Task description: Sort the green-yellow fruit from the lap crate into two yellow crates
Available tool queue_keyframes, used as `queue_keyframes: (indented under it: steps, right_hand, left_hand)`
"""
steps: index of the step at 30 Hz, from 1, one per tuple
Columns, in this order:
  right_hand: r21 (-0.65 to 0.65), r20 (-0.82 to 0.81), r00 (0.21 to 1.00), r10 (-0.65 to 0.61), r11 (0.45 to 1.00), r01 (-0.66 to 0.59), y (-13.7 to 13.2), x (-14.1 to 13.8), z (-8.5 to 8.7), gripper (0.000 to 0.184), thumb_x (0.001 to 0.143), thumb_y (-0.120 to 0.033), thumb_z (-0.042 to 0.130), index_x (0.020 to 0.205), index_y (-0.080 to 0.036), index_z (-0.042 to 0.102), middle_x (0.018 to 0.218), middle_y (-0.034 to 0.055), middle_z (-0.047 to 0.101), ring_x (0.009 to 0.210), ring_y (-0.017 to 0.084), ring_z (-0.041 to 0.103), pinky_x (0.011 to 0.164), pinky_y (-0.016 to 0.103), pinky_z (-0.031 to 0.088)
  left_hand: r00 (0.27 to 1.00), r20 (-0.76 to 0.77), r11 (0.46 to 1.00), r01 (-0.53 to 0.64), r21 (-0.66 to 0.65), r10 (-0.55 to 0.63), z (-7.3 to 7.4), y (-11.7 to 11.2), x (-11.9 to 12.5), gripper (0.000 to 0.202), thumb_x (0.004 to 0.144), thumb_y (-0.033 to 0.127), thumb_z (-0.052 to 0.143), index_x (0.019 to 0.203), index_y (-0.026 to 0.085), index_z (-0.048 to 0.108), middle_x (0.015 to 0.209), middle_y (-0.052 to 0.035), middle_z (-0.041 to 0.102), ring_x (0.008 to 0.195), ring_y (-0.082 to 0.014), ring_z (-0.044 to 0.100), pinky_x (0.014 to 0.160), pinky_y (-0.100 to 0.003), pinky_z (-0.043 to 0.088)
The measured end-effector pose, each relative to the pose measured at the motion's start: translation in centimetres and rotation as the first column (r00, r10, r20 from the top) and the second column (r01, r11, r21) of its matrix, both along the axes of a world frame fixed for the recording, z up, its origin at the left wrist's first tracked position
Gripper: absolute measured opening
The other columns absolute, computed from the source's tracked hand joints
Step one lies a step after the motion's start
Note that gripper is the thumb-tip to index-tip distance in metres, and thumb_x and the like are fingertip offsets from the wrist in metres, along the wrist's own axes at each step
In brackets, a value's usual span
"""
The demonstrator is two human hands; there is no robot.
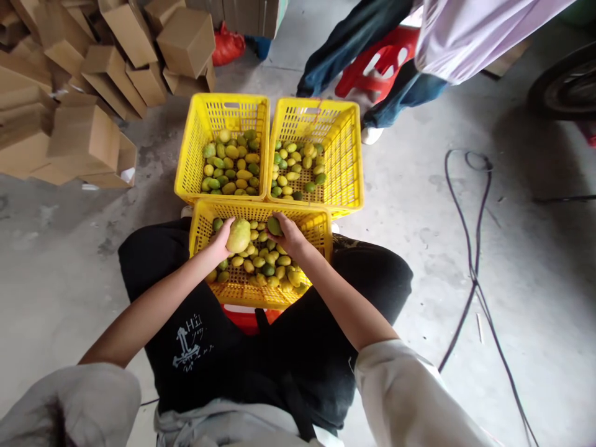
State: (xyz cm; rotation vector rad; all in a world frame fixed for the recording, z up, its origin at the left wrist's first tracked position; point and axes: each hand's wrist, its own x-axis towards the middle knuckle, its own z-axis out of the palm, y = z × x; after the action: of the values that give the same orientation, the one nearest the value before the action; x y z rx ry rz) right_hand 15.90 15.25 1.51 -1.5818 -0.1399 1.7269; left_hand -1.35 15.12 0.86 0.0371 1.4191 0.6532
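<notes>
Over the near yellow crate (261, 299), my left hand (222, 239) is closed around a large yellow-green lemon (239, 236). My right hand (289, 234) grips a smaller, dark green lemon (274, 226) a little to the right of it. Many yellow and green lemons (259, 263) lie loose in the crate below both hands. The crate stands between my knees. Just beyond it, two more yellow crates are side by side: the far left crate (182, 162) holds many mixed lemons, and the far right crate (347, 158) holds fewer, mostly toward its left.
Brown cardboard boxes (88, 136) are heaped at the upper left, with a red bag (228, 46) beside them. Another person in jeans (354, 37) is by a red plastic stool (379, 65) behind the crates. A black cable (474, 273) loops across the floor at right, near a wheel (565, 84).
</notes>
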Motion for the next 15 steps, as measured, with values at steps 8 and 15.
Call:
queue_keyframes:
  steps: [8,15]
  right_hand:
    - [0.012,0.045,0.997,0.057,0.998,-0.057,-0.1,0.0,-0.6,0.016,0.093,-0.033,0.062,0.082,-0.022,0.056,0.061,-0.0019,0.059,0.058,0.014,0.057,0.058,0.025,0.048]
    - [0.041,0.043,0.996,0.072,0.996,-0.074,-0.2,0.1,-1.4,0.018,0.096,-0.035,0.059,0.084,-0.022,0.062,0.069,0.0016,0.063,0.064,0.016,0.058,0.053,0.025,0.045]
  left_hand:
    - [0.997,-0.067,0.999,0.031,-0.008,-0.031,0.9,-0.3,0.6,0.031,0.1,0.05,0.054,0.1,0.022,0.066,0.075,-0.0041,0.07,0.065,-0.0236,0.074,0.055,-0.031,0.057]
    - [0.996,-0.079,0.994,0.054,0.098,-0.046,2.2,-0.5,1.0,0.021,0.086,0.033,0.08,0.086,0.018,0.065,0.07,-0.0018,0.067,0.054,-0.0154,0.065,0.052,-0.025,0.056]
